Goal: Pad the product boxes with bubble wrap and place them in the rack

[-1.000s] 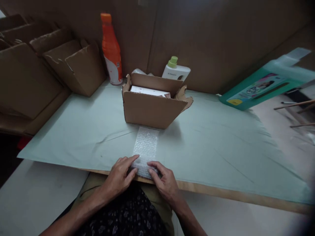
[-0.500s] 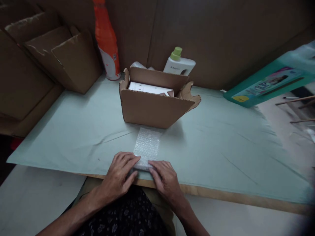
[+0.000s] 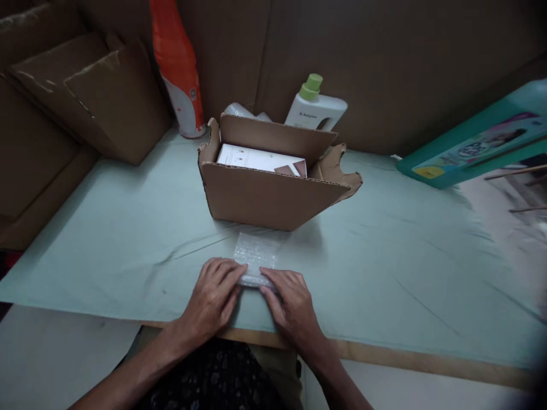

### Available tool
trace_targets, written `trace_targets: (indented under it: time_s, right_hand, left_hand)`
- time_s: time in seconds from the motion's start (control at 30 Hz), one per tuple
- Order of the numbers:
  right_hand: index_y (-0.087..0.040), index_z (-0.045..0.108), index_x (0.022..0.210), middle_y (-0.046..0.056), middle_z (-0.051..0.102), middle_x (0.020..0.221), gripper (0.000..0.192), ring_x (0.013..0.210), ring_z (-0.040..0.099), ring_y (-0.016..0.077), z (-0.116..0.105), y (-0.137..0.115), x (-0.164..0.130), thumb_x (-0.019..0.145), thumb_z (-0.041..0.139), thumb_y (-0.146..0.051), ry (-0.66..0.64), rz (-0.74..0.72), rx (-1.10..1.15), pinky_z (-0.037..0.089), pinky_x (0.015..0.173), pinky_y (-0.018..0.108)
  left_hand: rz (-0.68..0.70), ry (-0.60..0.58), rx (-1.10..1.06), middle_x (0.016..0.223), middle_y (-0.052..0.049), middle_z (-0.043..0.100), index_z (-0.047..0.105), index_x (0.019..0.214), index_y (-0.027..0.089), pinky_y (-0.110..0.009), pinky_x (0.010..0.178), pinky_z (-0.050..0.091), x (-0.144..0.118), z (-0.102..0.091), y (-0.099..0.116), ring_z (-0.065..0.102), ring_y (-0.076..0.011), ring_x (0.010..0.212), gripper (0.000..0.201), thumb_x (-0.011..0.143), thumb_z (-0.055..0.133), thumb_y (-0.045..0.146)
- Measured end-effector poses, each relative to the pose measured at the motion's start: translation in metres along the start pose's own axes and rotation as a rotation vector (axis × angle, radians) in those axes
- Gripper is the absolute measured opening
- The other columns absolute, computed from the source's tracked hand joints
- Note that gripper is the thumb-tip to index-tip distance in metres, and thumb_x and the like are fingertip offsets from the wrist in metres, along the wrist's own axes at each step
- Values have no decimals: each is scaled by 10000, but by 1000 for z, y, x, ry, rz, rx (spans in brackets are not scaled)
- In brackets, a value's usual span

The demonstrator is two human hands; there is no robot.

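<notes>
A strip of clear bubble wrap (image 3: pixel 256 251) lies on the table near its front edge, its near end rolled up and its far end flat. My left hand (image 3: pixel 213 293) grips the left end of the roll between thumb and fingers. At the right end, my right hand (image 3: pixel 290 296) pinches the roll the same way. Whether anything is inside the roll cannot be made out. Just beyond the strip stands an open cardboard box (image 3: pixel 273 196) with raised flaps, and a white carton (image 3: pixel 260 159) sits inside it.
Behind the box are a white bottle with a green cap (image 3: pixel 318 108) and more bubble wrap (image 3: pixel 239 109). An orange bottle (image 3: pixel 179 62) stands back left, beside folded cardboard boxes (image 3: pixel 115 102). A large green jug (image 3: pixel 478 142) is at right on the pale cloth (image 3: pixel 384 273).
Both hands have rolled the bubble wrap forward, away from the table edge, and its flat part is shorter. The camera view has shifted slightly.
</notes>
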State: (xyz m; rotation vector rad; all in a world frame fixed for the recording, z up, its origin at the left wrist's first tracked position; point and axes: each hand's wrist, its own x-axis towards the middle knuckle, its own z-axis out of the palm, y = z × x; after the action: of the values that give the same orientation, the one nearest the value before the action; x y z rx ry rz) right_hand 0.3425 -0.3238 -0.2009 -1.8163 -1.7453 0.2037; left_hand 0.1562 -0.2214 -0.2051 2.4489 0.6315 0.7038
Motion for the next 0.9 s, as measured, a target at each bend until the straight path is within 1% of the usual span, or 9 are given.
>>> trace_targets:
  time_s: [0.07,0.2,0.3,0.37,0.47,0.57,0.67,0.8,0.9]
  right_hand:
    - [-200,609,1249,83,750,1083,269,936,677,217,-4,4,7,1004,506,-236,-6,27,-3,503,814,366]
    - [-173,628,1239,176,660,1279,290,1122,614,298,-7,3,17,992,529,-287,92,-14,-246,468,919,455]
    - [-177,658,1195,173,655,1296,281,1138,592,323,-4,0,24,943,613,-291,2,-87,-316,435,957,490]
    - [-181,669,1174,150,690,1254,254,1115,608,317,-1,2,29,934,618,-249,-45,-81,-299,437,941,476]
    - [-183,681,1131,112,750,1116,210,1009,660,267,-1,5,36,964,556,-208,29,35,-121,463,890,416]
    - [-191,690,1078,76,763,990,196,906,684,224,-3,-4,35,970,550,-275,91,259,240,502,828,344]
    - [-200,682,1045,49,748,942,217,852,682,199,0,-23,24,952,560,-354,24,451,626,525,756,288]
    - [-187,691,986,45,724,908,224,863,660,200,-7,-33,9,894,593,-366,-20,497,742,522,787,286]
    - [-182,676,1140,62,721,1002,368,890,643,207,-28,-28,4,830,652,-379,-79,463,639,516,826,303]
  left_hand:
    - [-52,17,16,1069,-100,680,507,1347,154,-423,923,469,9,1,-3,586,-244,1011,414,936,510,106]
    - [-172,13,177,972,-102,688,557,1291,125,-436,818,489,34,6,-14,589,-268,898,343,961,535,217]
    - [-241,47,198,1049,-125,679,580,1265,132,-450,843,497,42,7,-18,600,-282,953,337,959,550,272]
    - [-282,124,74,1075,-119,670,581,1267,151,-442,873,510,38,6,-14,614,-270,989,352,948,564,299]
    - [-435,182,-254,1093,-101,672,585,1269,176,-386,854,547,23,3,-1,646,-238,1005,362,934,572,314]
    - [-580,75,-605,1223,-106,666,586,1302,190,-366,948,536,11,2,15,645,-228,1118,375,962,533,338]
    - [-595,-13,-816,1327,-104,638,539,1376,186,-374,1066,466,8,3,27,613,-227,1194,435,982,507,368]
    - [-611,7,-875,1223,-95,695,586,1294,169,-350,965,518,9,0,31,658,-227,1079,394,937,550,332]
    - [-531,-28,-708,1111,-77,722,639,1196,180,-328,897,535,7,-2,29,671,-216,1002,328,879,587,249]
